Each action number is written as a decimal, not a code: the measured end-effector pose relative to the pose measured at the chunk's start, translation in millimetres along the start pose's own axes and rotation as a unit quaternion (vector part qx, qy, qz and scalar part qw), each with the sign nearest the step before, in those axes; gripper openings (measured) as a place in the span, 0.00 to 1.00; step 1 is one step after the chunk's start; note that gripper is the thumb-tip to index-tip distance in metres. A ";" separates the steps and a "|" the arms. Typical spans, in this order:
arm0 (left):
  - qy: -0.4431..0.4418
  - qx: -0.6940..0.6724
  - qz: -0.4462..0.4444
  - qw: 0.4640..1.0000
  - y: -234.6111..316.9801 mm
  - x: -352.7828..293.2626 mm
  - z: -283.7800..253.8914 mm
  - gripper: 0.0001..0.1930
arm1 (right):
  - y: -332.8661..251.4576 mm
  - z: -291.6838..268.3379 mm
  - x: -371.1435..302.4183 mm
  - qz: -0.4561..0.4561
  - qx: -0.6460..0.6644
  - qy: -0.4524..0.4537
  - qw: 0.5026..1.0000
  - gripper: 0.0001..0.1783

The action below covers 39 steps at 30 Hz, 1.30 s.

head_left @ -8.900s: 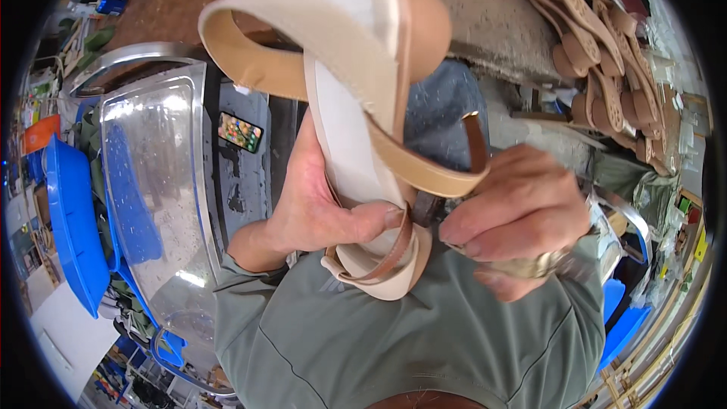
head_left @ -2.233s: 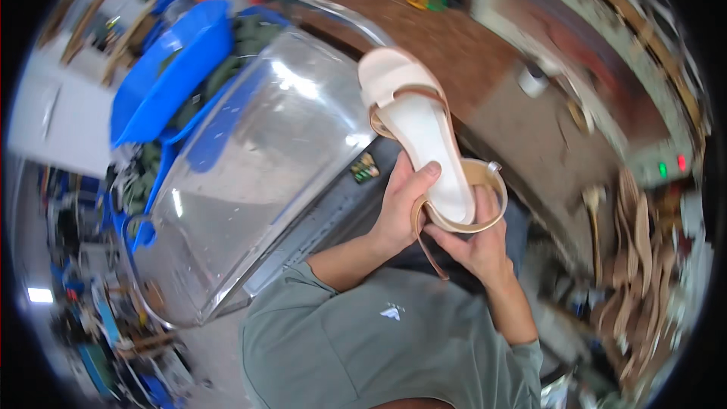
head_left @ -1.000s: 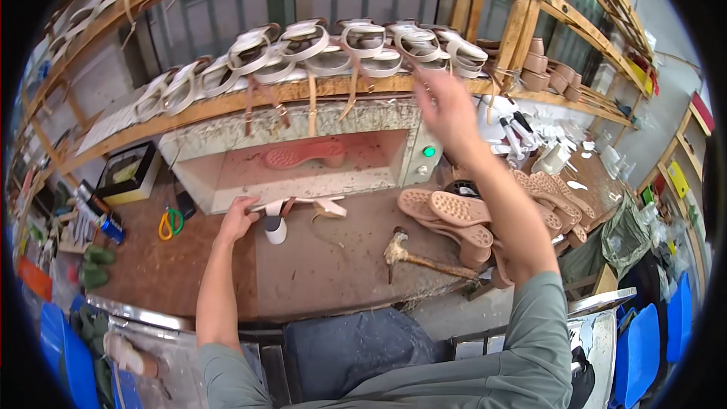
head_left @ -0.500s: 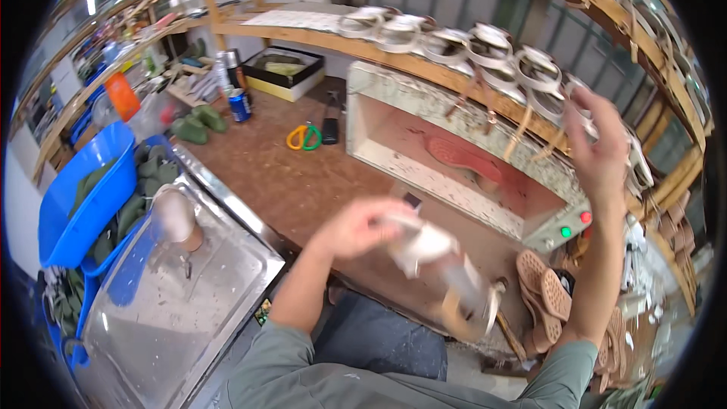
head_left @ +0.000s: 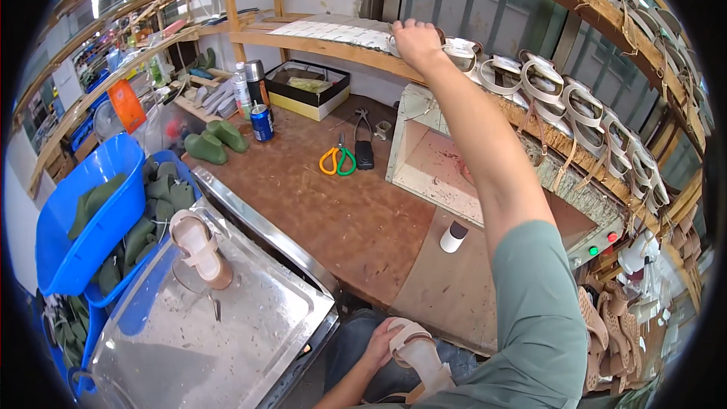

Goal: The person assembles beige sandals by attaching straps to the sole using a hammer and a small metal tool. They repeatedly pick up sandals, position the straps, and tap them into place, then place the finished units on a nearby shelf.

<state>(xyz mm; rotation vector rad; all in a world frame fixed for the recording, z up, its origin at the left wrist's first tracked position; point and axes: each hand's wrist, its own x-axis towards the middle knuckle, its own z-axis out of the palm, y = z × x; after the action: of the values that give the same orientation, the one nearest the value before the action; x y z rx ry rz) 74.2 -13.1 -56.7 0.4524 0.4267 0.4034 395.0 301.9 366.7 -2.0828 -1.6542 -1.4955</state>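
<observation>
Low over my lap, my left hand is closed round a beige strappy sandal; its lower end is hidden by my right sleeve. Stretched out across the bench, my right hand grips a pale sandal upper at the left end of a row on the wooden shelf; the fingers cover most of it. More sandal uppers with hanging straps line the shelf to the right. On the metal tray at left stands another beige sandal.
Under my right arm sits a box heater with a green and a red button. The brown bench holds scissors, pliers, a blue can and a white, dark-topped container. Blue tubs stand at left, wedge soles at right.
My right hand has swung from the right end of the shelf to its left end and closed on an upper. The left hand has lowered the sandal to my lap. The view has shifted.
</observation>
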 end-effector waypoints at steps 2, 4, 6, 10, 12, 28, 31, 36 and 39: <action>-0.013 -0.017 -0.009 1.000 2.7 8.1 -5.5 0.11 | -1.1 -3.5 15.8 -0.010 0.028 -0.178 0.984 0.13; -0.024 -0.009 -0.006 1.000 4.5 10.0 -7.9 0.10 | -2.1 -17.2 14.3 -0.012 0.016 -0.032 0.999 0.10; -0.024 -0.006 -0.002 1.000 6.6 7.9 -5.1 0.10 | -1.0 -65.4 5.3 -0.020 0.027 0.051 0.998 0.07; -0.027 -0.012 -0.005 1.000 9.9 8.2 2.9 0.10 | -2.2 -185.0 -82.5 -0.032 0.248 0.157 0.955 0.16; -0.047 0.002 -0.003 0.999 13.4 3.6 0.9 0.10 | 10.7 -232.2 -142.9 -0.006 0.246 0.090 0.965 0.12; -0.130 0.208 -0.055 0.968 19.5 -14.0 35.1 0.14 | 93.4 -38.7 -505.0 0.367 0.542 -0.187 0.732 0.14; -0.095 0.183 -0.036 0.978 22.8 -19.3 36.9 0.14 | 109.5 -37.0 -508.7 0.240 0.407 -0.265 0.840 0.18; -0.073 0.194 -0.013 0.978 26.6 -24.2 44.0 0.11 | 166.1 -32.1 -498.9 0.198 0.228 -0.337 0.892 0.25; -0.056 0.179 -0.034 0.982 23.0 -15.1 53.2 0.11 | 182.3 -7.3 -461.3 0.301 0.284 -0.292 0.862 0.30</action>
<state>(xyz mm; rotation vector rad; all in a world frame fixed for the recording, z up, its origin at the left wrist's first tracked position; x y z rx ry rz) 80.5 -18.6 2.6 0.8036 0.4052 0.2337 563.6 -97.4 125.4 -2.4350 -1.1448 -0.1531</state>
